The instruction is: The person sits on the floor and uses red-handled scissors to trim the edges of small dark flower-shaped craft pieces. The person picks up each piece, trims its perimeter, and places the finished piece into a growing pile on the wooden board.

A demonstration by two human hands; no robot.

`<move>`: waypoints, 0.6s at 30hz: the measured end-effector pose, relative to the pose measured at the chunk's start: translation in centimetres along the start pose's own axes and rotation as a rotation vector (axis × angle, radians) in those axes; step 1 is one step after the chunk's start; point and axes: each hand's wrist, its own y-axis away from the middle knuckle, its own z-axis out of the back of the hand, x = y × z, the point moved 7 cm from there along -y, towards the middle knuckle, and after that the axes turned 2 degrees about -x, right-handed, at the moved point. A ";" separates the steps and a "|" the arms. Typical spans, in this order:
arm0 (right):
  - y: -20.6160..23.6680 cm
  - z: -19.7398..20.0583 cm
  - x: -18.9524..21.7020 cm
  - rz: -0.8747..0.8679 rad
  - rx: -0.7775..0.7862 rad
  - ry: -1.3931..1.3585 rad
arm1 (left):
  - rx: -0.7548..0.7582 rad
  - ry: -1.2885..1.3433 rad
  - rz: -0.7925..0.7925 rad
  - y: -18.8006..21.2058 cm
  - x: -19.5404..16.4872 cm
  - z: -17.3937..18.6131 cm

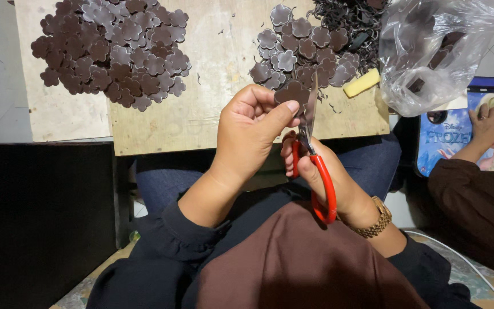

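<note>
Head view over a wooden board (212, 51). The left hand (250, 129) pinches a dark brown flower-shaped piece (291, 92) between thumb and forefinger, just above the board's near edge; the right hand (321, 171) is closed through the handles of red-handled scissors (314, 166), blades partly parted against the piece's right edge. Risk, as judged: the left thumb lies close beside the blades, so a slip could nick it; a light pinch could let the piece twist and a petal be cut. Trimmed pieces (112, 51) lie heaped on the board's far left.
</note>
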 end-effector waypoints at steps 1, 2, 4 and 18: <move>-0.1 0.0 0.0 0.005 0.001 0.001 | -0.005 -0.006 0.002 0.0 0.0 0.0; -0.2 0.0 0.0 0.009 0.002 0.001 | -0.008 -0.005 -0.001 0.1 0.0 -0.1; -0.3 0.0 0.1 0.015 -0.001 0.010 | -0.011 -0.002 -0.007 0.1 -0.1 -0.3; -0.2 0.1 -1.0 0.015 -0.078 -0.110 | -0.029 0.003 0.028 0.2 -0.1 -0.6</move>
